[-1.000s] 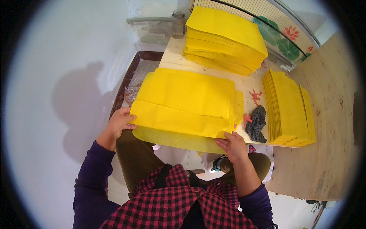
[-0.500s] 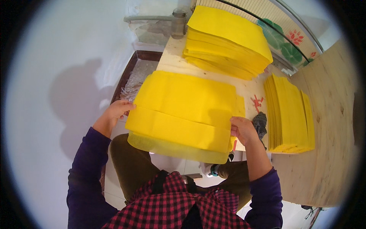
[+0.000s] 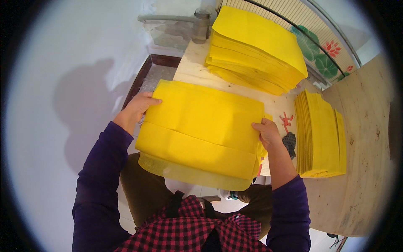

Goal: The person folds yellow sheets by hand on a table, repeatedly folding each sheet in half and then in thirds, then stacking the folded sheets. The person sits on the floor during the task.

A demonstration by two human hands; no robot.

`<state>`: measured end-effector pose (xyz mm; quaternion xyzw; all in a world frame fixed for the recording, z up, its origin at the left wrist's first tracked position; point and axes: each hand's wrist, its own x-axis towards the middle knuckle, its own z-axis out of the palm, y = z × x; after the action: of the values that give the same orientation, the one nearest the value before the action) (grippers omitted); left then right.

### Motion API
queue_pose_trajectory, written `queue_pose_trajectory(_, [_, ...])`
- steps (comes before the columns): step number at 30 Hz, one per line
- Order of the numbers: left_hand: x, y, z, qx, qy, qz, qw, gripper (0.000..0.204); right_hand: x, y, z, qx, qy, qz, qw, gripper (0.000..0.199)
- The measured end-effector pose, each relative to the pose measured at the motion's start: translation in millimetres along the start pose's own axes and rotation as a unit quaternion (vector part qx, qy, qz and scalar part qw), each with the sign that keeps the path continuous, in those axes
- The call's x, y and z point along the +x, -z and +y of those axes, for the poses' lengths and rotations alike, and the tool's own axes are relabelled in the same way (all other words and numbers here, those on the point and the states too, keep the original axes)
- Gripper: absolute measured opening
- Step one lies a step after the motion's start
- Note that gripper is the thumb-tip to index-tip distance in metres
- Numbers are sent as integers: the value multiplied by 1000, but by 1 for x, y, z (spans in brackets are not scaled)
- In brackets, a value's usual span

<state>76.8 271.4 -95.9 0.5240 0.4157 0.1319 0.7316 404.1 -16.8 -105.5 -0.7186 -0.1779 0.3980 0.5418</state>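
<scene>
I hold a thick bundle of yellow sheets (image 3: 201, 130) lifted above my lap, its lower edge folded over. My left hand (image 3: 136, 110) grips the bundle's left edge. The right edge is gripped by my right hand (image 3: 268, 133). Behind the bundle lies a wooden table (image 3: 194, 63). A tall pile of yellow sheets (image 3: 256, 50) sits at the table's far end. Another yellow stack (image 3: 321, 134) lies on the right side of the table.
A dark small object (image 3: 289, 143) and a red mark (image 3: 286, 122) sit on the table between the held bundle and the right stack. A grey jar (image 3: 200, 26) stands at the far edge. A white wall (image 3: 63, 84) is on my left, a plywood board (image 3: 365, 138) on the right.
The bundle has come up off the table toward me and both hands have risen with it, still gripping its side edges.
</scene>
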Motion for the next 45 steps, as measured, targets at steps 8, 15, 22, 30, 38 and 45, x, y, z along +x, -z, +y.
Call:
queue_pose_trajectory(8, [-3, 2, -4, -56, -50, 11, 997, 24, -3, -3, -26, -7, 27, 12, 1000, 19])
queue_pose_trajectory(15, [0, 7, 7, -4, -18, -31, 999, 24, 13, -1, -33, -20, 19, -8, 1000, 22])
queue_pose_trajectory(22, [1, 13, -1, 9, -70, -25, 997, 23, 7, 5, -44, -59, -1, -65, 996, 32])
queue_pose_trajectory(30, [-16, 11, 0, 83, -148, 17, 985, 21, -8, -1, -32, -81, 96, 10, 992, 30])
queue_pose_trajectory(38, [-19, 24, -26, 193, -329, 7, 924, 24, -20, 5, -2, -144, 228, 21, 963, 18])
queue_pose_trajectory(45, [-22, 21, -49, 322, -534, 76, 778, 18, -15, 9, 26, -113, 373, -19, 921, 20])
